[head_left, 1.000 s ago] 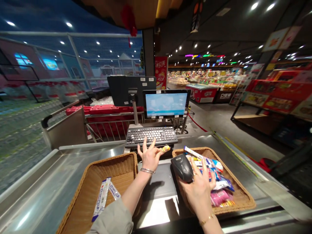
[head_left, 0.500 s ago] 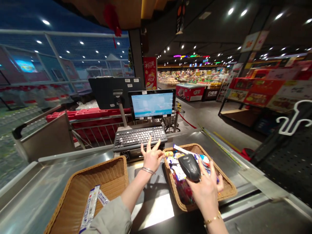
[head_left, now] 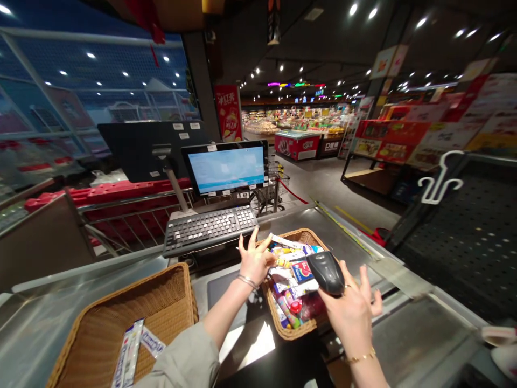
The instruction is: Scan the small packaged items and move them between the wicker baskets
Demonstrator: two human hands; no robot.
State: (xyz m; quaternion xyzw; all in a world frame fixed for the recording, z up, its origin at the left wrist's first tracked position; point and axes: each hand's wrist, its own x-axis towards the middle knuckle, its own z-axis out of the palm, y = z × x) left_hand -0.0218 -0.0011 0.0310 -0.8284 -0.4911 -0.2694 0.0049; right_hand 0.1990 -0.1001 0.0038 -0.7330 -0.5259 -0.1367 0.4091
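Observation:
My left hand (head_left: 255, 265) is at the left rim of the right wicker basket (head_left: 305, 332). Its thumb and forefinger are pinched on a small yellow-wrapped candy (head_left: 283, 263), the other fingers spread. My right hand (head_left: 350, 315) grips a black handheld barcode scanner (head_left: 326, 272), held above the basket's right side. Below it lie several wrapped sweets, among them a blue-and-red packet (head_left: 302, 271) and a round red piece (head_left: 295, 306). The left wicker basket (head_left: 133, 299) holds long white-and-blue packets (head_left: 128, 353), partly hidden by my left sleeve.
A black keyboard (head_left: 210, 229) and a lit monitor (head_left: 228, 167) stand behind the baskets. A metal counter (head_left: 339, 229) runs to the right. White hooks (head_left: 438, 180) hang on a dark panel at right. Red stacked carts or barriers (head_left: 121, 194) are at left.
The view has swung right, so the surroundings sit further left. The scanner has shifted right relative to the basket, uncovering more sweets. My left hand keeps its pinch.

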